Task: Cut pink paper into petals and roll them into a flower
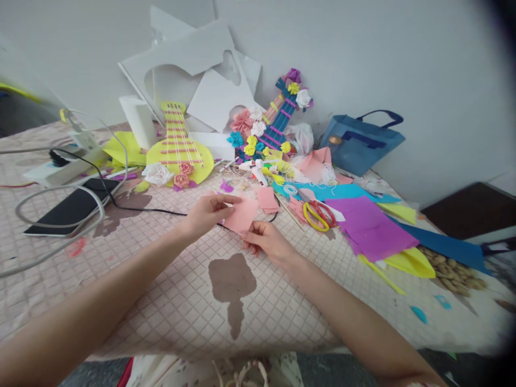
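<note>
A small pink paper square (242,216) is held above the quilted tablecloth between my two hands. My left hand (209,215) pinches its upper left side between thumb and fingers. At its lower right corner, my right hand (264,239) is closed on the edge, fingers curled underneath. Just behind the right hand lies another stack of pink paper squares (267,199). A white glue gun (257,171) rests beyond it, and a thin wooden stick (291,213) lies to the right. Two pairs of scissors, yellow-handled (315,217) and red-handled (324,211), sit beside the stick.
A yellow paper guitar (180,153) and a blue flowered one (278,126) lean at the back near white board offcuts (185,48). Purple paper (368,228), peanuts (449,274) and a blue bag (358,142) are rightward. A black cable (149,209) crosses behind my left hand.
</note>
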The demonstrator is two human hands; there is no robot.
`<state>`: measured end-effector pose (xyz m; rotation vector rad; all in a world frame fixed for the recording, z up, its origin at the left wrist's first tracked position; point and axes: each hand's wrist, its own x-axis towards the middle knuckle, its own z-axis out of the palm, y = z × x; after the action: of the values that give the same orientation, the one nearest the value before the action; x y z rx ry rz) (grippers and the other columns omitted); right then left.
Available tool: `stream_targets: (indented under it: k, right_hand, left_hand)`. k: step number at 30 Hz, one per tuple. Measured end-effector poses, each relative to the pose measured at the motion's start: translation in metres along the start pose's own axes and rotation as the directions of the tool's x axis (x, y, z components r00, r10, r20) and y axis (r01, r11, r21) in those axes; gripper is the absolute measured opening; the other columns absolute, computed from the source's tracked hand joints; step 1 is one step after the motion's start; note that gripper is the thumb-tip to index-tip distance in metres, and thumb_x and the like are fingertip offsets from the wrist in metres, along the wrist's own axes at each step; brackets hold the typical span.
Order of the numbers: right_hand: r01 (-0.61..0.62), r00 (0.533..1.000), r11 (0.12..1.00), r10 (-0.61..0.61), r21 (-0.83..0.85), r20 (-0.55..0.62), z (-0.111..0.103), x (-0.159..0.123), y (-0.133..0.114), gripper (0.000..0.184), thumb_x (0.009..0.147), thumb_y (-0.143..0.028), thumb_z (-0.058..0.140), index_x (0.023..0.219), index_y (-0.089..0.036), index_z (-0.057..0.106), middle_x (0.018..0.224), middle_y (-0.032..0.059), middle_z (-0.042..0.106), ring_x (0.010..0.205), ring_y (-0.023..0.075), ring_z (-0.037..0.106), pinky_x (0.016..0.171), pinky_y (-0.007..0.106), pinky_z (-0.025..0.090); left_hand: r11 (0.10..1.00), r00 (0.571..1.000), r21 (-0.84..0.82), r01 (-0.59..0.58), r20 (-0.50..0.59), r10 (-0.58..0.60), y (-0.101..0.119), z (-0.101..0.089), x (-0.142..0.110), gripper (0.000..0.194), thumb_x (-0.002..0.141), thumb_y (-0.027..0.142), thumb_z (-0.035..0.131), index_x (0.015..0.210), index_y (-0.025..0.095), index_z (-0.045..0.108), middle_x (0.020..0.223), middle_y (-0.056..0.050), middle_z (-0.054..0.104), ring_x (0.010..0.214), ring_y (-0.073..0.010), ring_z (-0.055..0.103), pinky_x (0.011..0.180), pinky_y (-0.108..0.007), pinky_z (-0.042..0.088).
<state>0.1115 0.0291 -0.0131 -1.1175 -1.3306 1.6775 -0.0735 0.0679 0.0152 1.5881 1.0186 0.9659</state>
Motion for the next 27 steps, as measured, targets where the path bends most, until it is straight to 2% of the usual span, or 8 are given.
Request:
stream_targets:
  k: [13, 18, 27]
  right_hand:
    - [0.026, 1.0, 1.0, -0.026, -0.007, 0.011, 0.0002, -0.0004, -0.0017, 0.031, 0.067, -0.039, 0.072, 0.064, -0.017, 0.051, 0.056, -0.0031, 0.061, 0.04, 0.0049, 0.046, 0.038, 0.017, 0.037]
    - [0.034, 0.999, 0.999, -0.035, 0.022, 0.038, -0.0007, 0.0003, -0.0023, 0.03, 0.067, -0.041, 0.072, 0.074, -0.016, 0.057, 0.065, -0.0017, 0.063, 0.043, 0.0053, 0.048, 0.038, 0.017, 0.038]
    - [0.081, 0.991, 0.994, -0.073, 0.069, -0.108, -0.0009, 0.0004, -0.0077, 0.033, 0.069, -0.045, 0.069, 0.065, -0.017, 0.052, 0.054, -0.005, 0.056, 0.041, 0.0056, 0.047, 0.038, 0.017, 0.036]
  left_hand:
    - [0.999, 0.999, -0.001, -0.041, -0.03, 0.041, 0.0011, 0.0006, -0.0004, 0.031, 0.074, 0.028, 0.064, 0.101, 0.015, 0.067, 0.083, -0.006, 0.068, 0.072, -0.0153, 0.058, 0.059, -0.025, 0.045]
    - [1.0, 1.0, -0.004, -0.022, -0.014, 0.022, 0.0018, 0.0013, -0.0012, 0.031, 0.074, 0.028, 0.063, 0.102, 0.015, 0.067, 0.081, -0.006, 0.068, 0.071, -0.0154, 0.058, 0.057, -0.024, 0.044]
    - [0.995, 0.999, -0.097, 0.025, 0.023, -0.023, 0.002, 0.0042, -0.002, 0.036, 0.074, 0.028, 0.065, 0.106, 0.014, 0.062, 0.097, -0.007, 0.065, 0.077, -0.0137, 0.058, 0.065, -0.025, 0.043]
